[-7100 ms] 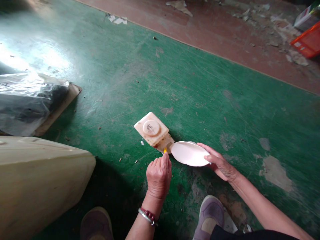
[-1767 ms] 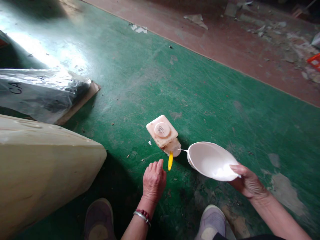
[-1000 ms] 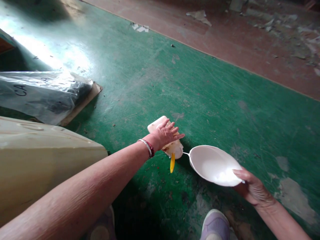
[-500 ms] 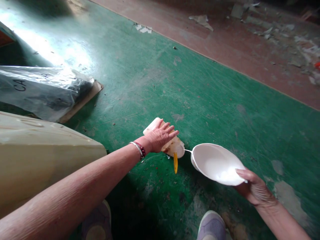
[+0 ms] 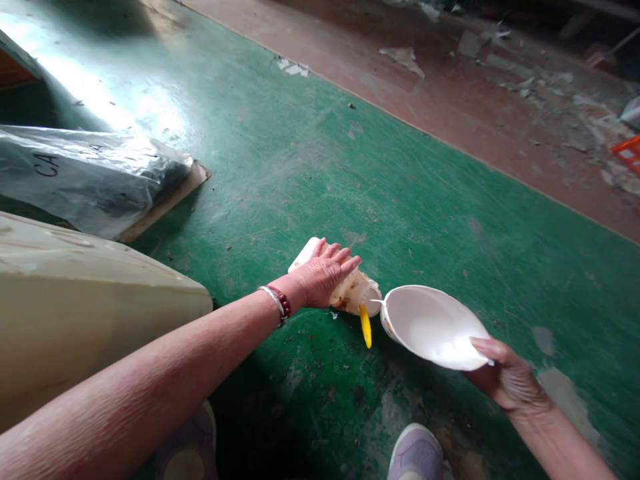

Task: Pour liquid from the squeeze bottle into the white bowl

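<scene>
My left hand (image 5: 329, 275) lies palm down across a white plastic container (image 5: 357, 294) with brown stains, its fingers stretched out and apart. The container lies on its side, its mouth facing right, and my hand covers its middle. A yellow strip (image 5: 367, 327) sticks out from the mouth and points down. In my right hand (image 5: 505, 375) is a white bowl (image 5: 433, 327), gripped at its right rim with the thumb inside. The bowl is tilted, its far rim close beside the container's mouth. A thin white strand shows between them; what it is I cannot tell.
Clear plastic wrapping (image 5: 100, 180) lies over something dark on the left. A cream-coloured block-like object (image 5: 100, 313) stands at lower left. Paper scraps (image 5: 403, 59) litter the brown strip beyond the green floor (image 5: 280, 173). An orange crate edge (image 5: 627, 155) shows at far right.
The container's mouth and the yellow strip have shifted slightly right, closer to the bowl's rim. My left hand has moved slightly right with it. The bowl is almost still.
</scene>
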Demonstrator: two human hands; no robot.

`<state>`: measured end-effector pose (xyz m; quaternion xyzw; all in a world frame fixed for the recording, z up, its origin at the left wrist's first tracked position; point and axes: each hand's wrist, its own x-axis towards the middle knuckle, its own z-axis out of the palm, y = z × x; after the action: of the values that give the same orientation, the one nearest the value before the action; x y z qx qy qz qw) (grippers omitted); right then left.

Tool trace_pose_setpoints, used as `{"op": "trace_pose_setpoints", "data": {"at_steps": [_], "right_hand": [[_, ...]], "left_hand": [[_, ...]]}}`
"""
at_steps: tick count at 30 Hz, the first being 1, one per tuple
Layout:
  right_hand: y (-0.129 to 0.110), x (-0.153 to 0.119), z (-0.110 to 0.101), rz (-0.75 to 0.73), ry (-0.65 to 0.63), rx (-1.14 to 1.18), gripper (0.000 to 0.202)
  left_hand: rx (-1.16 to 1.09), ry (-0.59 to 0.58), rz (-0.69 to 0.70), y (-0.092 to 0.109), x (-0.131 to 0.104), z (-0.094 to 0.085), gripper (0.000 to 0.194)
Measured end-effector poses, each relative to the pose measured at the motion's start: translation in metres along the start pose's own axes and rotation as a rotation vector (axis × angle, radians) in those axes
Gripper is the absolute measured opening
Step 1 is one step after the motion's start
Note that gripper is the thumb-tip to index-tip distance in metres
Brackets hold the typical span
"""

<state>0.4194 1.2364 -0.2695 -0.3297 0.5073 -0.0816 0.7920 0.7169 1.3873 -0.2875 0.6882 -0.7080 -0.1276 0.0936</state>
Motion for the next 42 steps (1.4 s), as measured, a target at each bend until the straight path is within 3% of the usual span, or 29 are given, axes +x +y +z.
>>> {"op": "trace_pose_setpoints", "data": {"at_steps": [22, 42], "right_hand": [[-0.010, -0.013, 0.014, -0.026, 0.011, -0.010, 0.080], [-0.020, -0.019, 0.020, -0.084, -0.055, -0.089, 0.074]], "left_hand": [[-0.126, 0.072, -0.142, -0.006, -0.027, -0.012, 0.089], [-0.284, 0.037, -0.252, -0.002, -0.041, -0.015, 0.102]]}}
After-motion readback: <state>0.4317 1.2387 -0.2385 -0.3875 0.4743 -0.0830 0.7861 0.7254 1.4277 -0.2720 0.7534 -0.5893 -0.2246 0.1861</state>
